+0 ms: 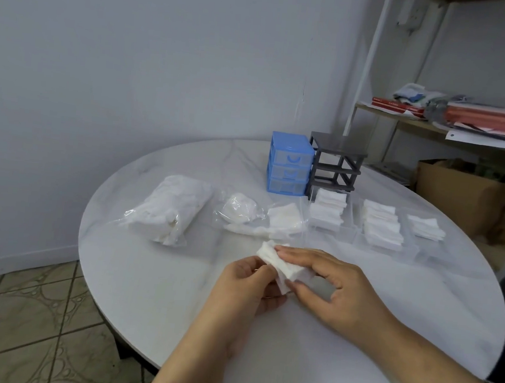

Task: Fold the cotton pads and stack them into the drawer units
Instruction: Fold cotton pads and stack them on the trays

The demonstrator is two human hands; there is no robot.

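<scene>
A small white square cotton pad (pixel 284 270) is pinched by the left hand (pixel 246 285) and the right hand (pixel 331 287), above the round white marble table (pixel 151 289). Behind the pad, three clear plastic drawers (pixel 354 231) are filled with folded pads. Behind those, a blue drawer unit (pixel 288 164) is set beside an empty dark grey frame (pixel 336 165).

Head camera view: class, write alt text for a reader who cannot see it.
Both hands, left and right, hold a white cotton pad above a round white table. Behind lie bagged pads, three clear drawers of folded pads, a blue drawer unit and an empty grey frame.
</scene>
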